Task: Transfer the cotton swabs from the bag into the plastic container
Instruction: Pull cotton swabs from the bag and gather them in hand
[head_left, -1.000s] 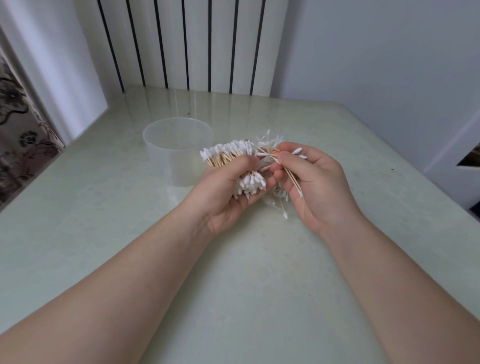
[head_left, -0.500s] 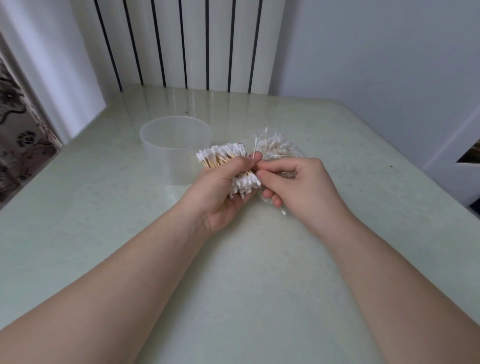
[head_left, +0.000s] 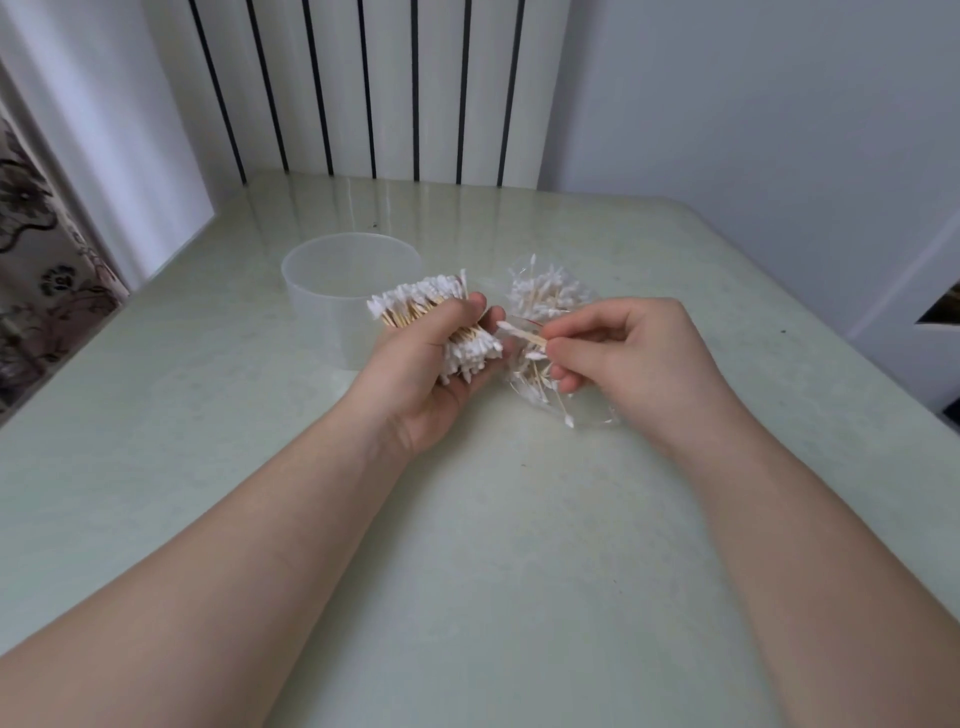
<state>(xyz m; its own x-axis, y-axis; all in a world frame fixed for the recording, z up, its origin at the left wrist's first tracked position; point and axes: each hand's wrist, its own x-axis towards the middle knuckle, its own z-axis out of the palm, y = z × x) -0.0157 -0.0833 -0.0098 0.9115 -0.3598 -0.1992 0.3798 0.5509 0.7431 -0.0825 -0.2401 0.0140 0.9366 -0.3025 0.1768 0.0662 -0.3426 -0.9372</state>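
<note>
My left hand grips a thick bundle of wooden cotton swabs with white tips, held just in front of the translucent plastic container. The container stands upright on the table and looks empty. My right hand pinches a few swabs between thumb and forefinger, their tips pointing toward the left hand. Under and behind the right fingers lies the clear bag, still holding a loose heap of swabs.
The pale green table runs to a white radiator at the back and a wall on the right. A patterned curtain hangs past the left edge. The table's right edge drops off near a dark gap.
My right hand has pulled away to the right from the left-hand bundle and now pinches a few swabs over the bag. The left hand keeps its bundle almost in the same place.
</note>
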